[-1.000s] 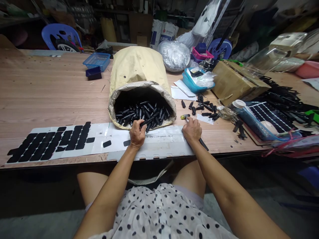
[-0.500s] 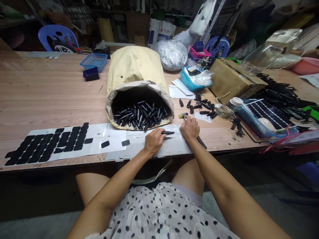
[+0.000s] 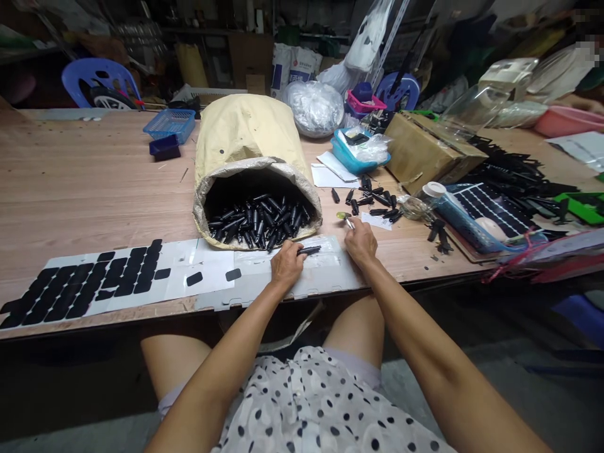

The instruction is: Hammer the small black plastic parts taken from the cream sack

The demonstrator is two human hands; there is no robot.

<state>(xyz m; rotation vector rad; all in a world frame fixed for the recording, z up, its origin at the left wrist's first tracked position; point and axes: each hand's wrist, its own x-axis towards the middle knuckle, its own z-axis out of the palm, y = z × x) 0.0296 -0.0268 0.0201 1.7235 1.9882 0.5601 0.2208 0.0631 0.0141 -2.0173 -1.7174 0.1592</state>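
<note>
My left hand (image 3: 287, 263) is closed on one end of a slim black tube-shaped part (image 3: 309, 250), held low over a grey cardboard sheet (image 3: 287, 284) at the table's front edge. To its right, my right hand (image 3: 361, 243) grips a small hammer (image 3: 344, 216) with a yellowish, blurred head; its handle is hidden by the hand and arm. Just behind my left hand lies a cream sack (image 3: 252, 126), its mouth facing me. Several black tube-shaped parts (image 3: 264, 220) fill that opening.
On the left, a white sheet (image 3: 177, 283) carries rows of black rounded pieces (image 3: 78, 286). More black parts (image 3: 372, 200) lie loose beyond my right hand. A cardboard box (image 3: 425, 148), a blue tray (image 3: 361, 157) and a blue basket (image 3: 172, 123) stand farther back.
The view has shifted a little. The hammer in my right hand has tilted, and its black handle no longer shows below the wrist. My left hand keeps hold of the black part.
</note>
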